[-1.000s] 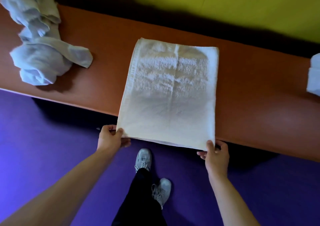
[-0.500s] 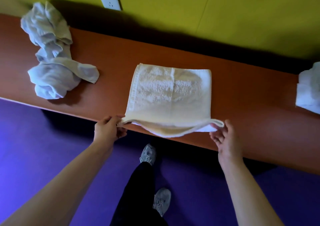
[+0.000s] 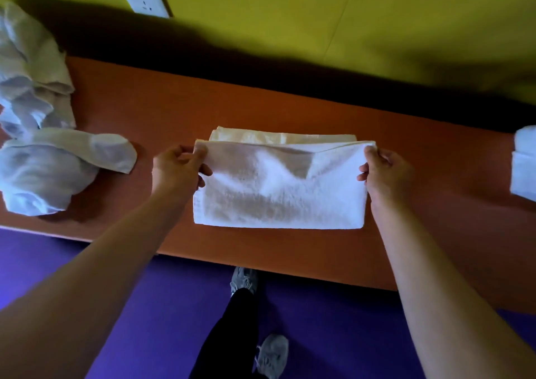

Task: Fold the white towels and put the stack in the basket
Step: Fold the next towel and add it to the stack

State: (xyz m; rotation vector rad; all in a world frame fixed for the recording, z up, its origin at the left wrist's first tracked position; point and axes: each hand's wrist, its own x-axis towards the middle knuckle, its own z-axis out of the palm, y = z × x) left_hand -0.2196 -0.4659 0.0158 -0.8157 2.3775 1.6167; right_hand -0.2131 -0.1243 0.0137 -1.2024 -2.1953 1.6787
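Left hand (image 3: 177,167) pinching left top corner of white towel (image 3: 278,201), right hand (image 3: 387,172) pinching right corner, both grips narrow on cloth. Towel at worktop (image 3: 290,106) centre, flap short of far edge. Risk: uneven release, corners skew, fold slumps. Crumpled towels (image 3: 43,152) left of it; no basket seen.

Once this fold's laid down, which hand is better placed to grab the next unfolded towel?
Probably left. The left hand pinches the towel corner beside the crumpled pile; the right hand is across the towel from it.
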